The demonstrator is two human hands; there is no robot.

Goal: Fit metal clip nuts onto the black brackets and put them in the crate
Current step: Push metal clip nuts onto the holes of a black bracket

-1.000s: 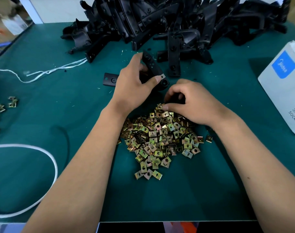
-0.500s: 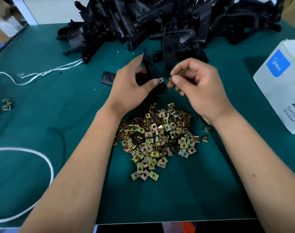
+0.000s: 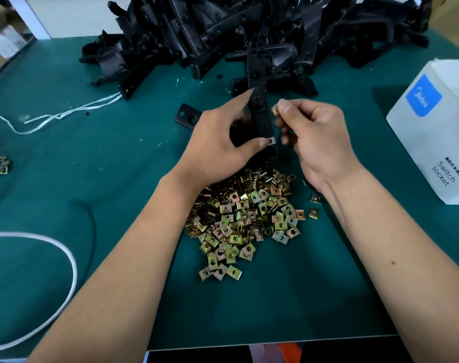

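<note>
Head view: green table (image 3: 66, 200); heap of black brackets (image 3: 249, 35) at far edge; white box (image 3: 432, 132) right; pile of clip nuts (image 3: 246, 221) centre. Left hand (image 3: 218, 142) grips one black bracket (image 3: 259, 111) upright above the pile; right hand (image 3: 317, 137) pinches a clip nut (image 3: 275, 110) just beside it.

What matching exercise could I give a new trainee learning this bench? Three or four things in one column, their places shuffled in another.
Things:
1. bracket
2. clip nut
3. clip nut pile
4. white box

Places:
A. lying loose on the green mat between the forearms
B. pinched at the right hand's fingertips
C. standing at the mat's right edge
D. gripped by the left hand

Pairs: 1-D, 2-B, 3-A, 4-C
</note>
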